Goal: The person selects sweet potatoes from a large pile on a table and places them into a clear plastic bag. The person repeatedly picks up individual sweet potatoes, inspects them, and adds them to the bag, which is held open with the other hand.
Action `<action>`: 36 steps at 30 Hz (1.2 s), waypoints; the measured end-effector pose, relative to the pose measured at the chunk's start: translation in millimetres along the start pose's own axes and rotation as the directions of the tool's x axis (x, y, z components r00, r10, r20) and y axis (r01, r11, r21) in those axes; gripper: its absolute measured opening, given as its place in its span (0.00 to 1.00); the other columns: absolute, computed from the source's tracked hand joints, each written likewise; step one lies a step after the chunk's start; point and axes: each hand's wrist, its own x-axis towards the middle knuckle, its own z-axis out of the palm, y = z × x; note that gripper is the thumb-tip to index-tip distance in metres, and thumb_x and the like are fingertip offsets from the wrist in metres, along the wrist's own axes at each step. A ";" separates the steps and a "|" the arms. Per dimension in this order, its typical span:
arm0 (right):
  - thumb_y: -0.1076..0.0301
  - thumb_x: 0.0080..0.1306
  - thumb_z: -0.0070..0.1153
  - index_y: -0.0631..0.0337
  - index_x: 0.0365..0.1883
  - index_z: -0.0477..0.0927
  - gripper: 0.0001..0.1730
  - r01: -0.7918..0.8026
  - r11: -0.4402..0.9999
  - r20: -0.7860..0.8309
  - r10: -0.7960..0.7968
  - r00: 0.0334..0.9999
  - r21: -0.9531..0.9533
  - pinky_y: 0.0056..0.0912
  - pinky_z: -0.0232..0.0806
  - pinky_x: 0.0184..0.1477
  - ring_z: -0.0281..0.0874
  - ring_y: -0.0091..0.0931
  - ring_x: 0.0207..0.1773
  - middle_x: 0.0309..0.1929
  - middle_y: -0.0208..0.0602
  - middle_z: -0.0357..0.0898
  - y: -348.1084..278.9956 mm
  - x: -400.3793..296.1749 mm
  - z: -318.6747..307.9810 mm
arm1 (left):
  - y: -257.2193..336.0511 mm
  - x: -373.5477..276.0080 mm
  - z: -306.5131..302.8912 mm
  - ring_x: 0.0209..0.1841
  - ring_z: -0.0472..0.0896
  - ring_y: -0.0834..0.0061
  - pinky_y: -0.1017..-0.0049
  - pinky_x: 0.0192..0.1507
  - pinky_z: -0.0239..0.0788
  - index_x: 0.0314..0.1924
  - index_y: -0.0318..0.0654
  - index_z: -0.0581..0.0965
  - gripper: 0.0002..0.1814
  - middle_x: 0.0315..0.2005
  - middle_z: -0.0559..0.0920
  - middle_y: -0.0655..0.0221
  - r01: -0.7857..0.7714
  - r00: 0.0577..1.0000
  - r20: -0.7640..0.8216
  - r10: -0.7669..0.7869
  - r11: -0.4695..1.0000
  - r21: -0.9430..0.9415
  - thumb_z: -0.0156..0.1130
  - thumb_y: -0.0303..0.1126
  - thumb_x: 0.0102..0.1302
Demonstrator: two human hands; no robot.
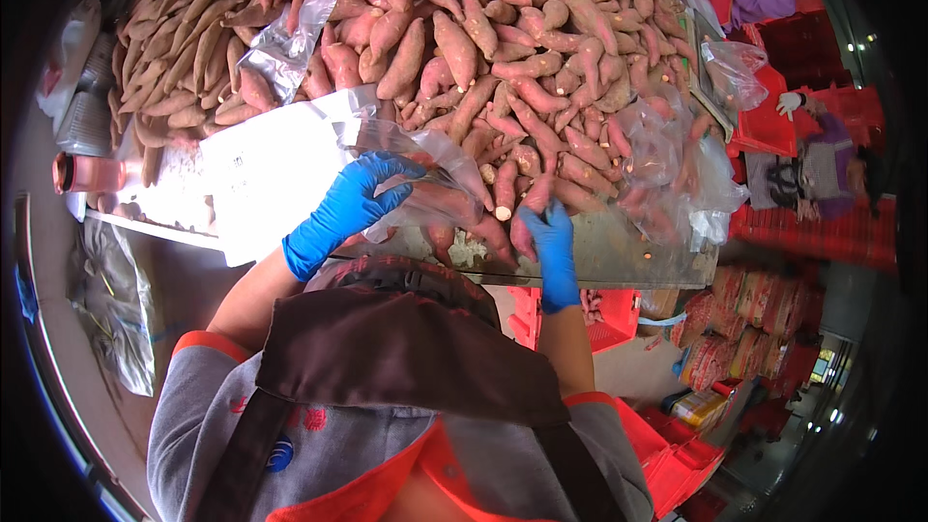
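In a blue glove, my left hand [348, 203] grips the edge of a clear plastic bag [453, 185] between thumb and fingers. Sweet potatoes show through the film; whether all of them lie inside it I cannot tell. My right hand [553, 243], gloved the same way, has its fingers around a reddish sweet potato [538, 192] at the near edge of the heap. Just left of that one lies another sweet potato [505, 192] with a pale cut end facing me. A large heap of sweet potatoes [457, 51] spreads across the table beyond both hands.
White sheets [268, 174] lie beside my left arm, near a pink-lidded jar [90, 174]. Crumpled clear bags [656, 159] rest at the right end of the table [638, 261]. Below stands a red crate [612, 319]. Two people [826, 167] are at the far right among red crates.
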 end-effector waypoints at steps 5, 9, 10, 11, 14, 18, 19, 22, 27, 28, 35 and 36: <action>0.55 0.68 0.53 0.68 0.66 0.58 0.36 -0.154 0.377 0.203 -0.095 0.974 0.913 0.39 0.58 0.66 0.63 0.38 0.66 0.65 0.42 0.64 -64.3 -13.2 14.6 | -0.4 -8.3 1.6 0.48 0.78 0.63 0.65 0.56 0.65 0.49 0.41 0.79 0.15 0.43 0.82 0.60 -0.091 0.993 0.096 0.075 0.980 0.178 0.61 0.32 0.62; 0.54 0.69 0.50 0.64 0.68 0.57 0.35 -0.247 0.170 0.259 -0.051 0.965 0.954 0.38 0.51 0.70 0.59 0.34 0.68 0.66 0.40 0.63 -76.9 -6.5 28.5 | -13.7 -24.2 -6.6 0.37 0.79 0.67 0.61 0.58 0.61 0.42 0.48 0.81 0.12 0.33 0.82 0.65 -0.055 0.998 0.055 0.031 0.851 0.523 0.65 0.35 0.57; 0.53 0.69 0.49 0.64 0.68 0.57 0.35 -0.219 0.178 0.227 -0.026 0.974 0.959 0.37 0.51 0.70 0.59 0.33 0.68 0.66 0.40 0.63 -83.2 -5.3 34.1 | -21.9 -28.6 -10.8 0.35 0.79 0.68 0.62 0.58 0.62 0.41 0.48 0.81 0.11 0.30 0.82 0.68 -0.003 0.999 -0.030 0.026 0.808 0.590 0.65 0.36 0.57; 0.53 0.69 0.49 0.63 0.68 0.57 0.35 -0.191 0.188 0.195 -0.001 0.981 0.963 0.37 0.51 0.70 0.60 0.32 0.68 0.66 0.40 0.62 -91.7 -4.2 39.2 | -28.5 -31.2 -14.2 0.32 0.79 0.69 0.62 0.57 0.62 0.39 0.48 0.81 0.10 0.27 0.82 0.70 0.056 0.993 -0.115 0.026 0.759 0.649 0.65 0.36 0.56; 0.55 0.69 0.50 0.63 0.66 0.61 0.32 -0.106 0.537 0.228 -0.165 0.959 0.837 0.29 0.62 0.61 0.69 0.25 0.59 0.63 0.36 0.68 -130.6 -0.5 58.3 | -28.1 -33.4 -28.5 0.37 0.76 0.64 0.63 0.55 0.65 0.56 0.47 0.72 0.29 0.31 0.77 0.65 0.283 0.926 -0.376 -0.004 0.667 0.689 0.68 0.36 0.52; 0.62 0.64 0.58 0.55 0.63 0.67 0.29 0.161 0.825 0.368 -0.405 0.837 0.541 0.23 0.69 0.44 0.75 0.19 0.42 0.52 0.29 0.75 -125.7 26.7 120.2 | -42.2 -31.7 -29.8 0.48 0.75 0.54 0.62 0.51 0.68 0.61 0.42 0.67 0.38 0.46 0.77 0.56 0.392 0.838 -0.529 -0.135 0.824 0.410 0.70 0.38 0.49; 0.63 0.62 0.60 0.55 0.62 0.68 0.30 0.288 0.906 0.453 -0.407 0.793 0.310 0.23 0.70 0.43 0.75 0.20 0.40 0.50 0.30 0.75 -124.4 32.1 132.2 | -56.9 -35.9 -29.9 0.44 0.78 0.56 0.63 0.47 0.70 0.57 0.39 0.71 0.33 0.42 0.80 0.57 0.403 0.858 -0.469 -0.210 0.842 0.360 0.70 0.38 0.49; 0.66 0.56 0.64 0.54 0.59 0.71 0.31 0.665 0.325 0.590 -0.308 0.746 -0.672 0.27 0.71 0.41 0.77 0.25 0.37 0.45 0.33 0.76 -146.8 24.5 148.2 | -58.3 -37.4 -30.0 0.35 0.82 0.60 0.67 0.42 0.72 0.40 0.34 0.80 0.14 0.32 0.83 0.56 0.380 0.814 -0.478 -0.330 0.925 0.007 0.66 0.34 0.57; 0.61 0.52 0.67 0.54 0.62 0.68 0.38 0.594 0.587 0.333 -0.498 0.801 -0.550 0.36 0.71 0.42 0.78 0.32 0.42 0.47 0.37 0.73 -135.5 19.6 123.8 | -32.6 -45.9 -36.8 0.34 0.77 0.77 0.77 0.39 0.69 0.40 0.36 0.81 0.06 0.32 0.82 0.67 0.315 0.819 -0.457 -0.346 0.938 -0.146 0.60 0.24 0.63; 0.61 0.52 0.67 0.54 0.61 0.68 0.38 0.548 0.558 0.221 -0.546 0.808 -0.623 0.37 0.71 0.42 0.78 0.33 0.42 0.48 0.37 0.73 -140.0 17.9 118.0 | -31.7 -47.4 -37.7 0.35 0.77 0.76 0.77 0.40 0.69 0.40 0.36 0.81 0.06 0.32 0.82 0.67 0.265 0.838 -0.476 -0.267 0.961 -0.073 0.60 0.24 0.63; 0.65 0.60 0.59 0.61 0.34 0.77 0.09 0.366 0.819 0.112 -0.354 0.929 -0.443 0.31 0.66 0.34 0.73 0.29 0.32 0.32 0.34 0.75 -86.8 52.0 88.8 | -8.9 -42.1 -48.1 0.45 0.78 0.69 0.73 0.47 0.69 0.39 0.38 0.82 0.06 0.40 0.80 0.65 -0.016 0.905 -0.424 -0.010 0.998 -0.058 0.61 0.25 0.62; 0.65 0.62 0.58 0.60 0.34 0.76 0.08 0.274 0.949 0.106 -0.260 0.960 -0.157 0.29 0.65 0.32 0.72 0.26 0.30 0.30 0.32 0.75 -91.2 51.7 89.0 | -4.6 -42.0 -51.8 0.47 0.77 0.69 0.72 0.49 0.68 0.39 0.38 0.82 0.06 0.42 0.80 0.65 -0.054 0.910 -0.414 0.014 0.995 -0.086 0.60 0.25 0.63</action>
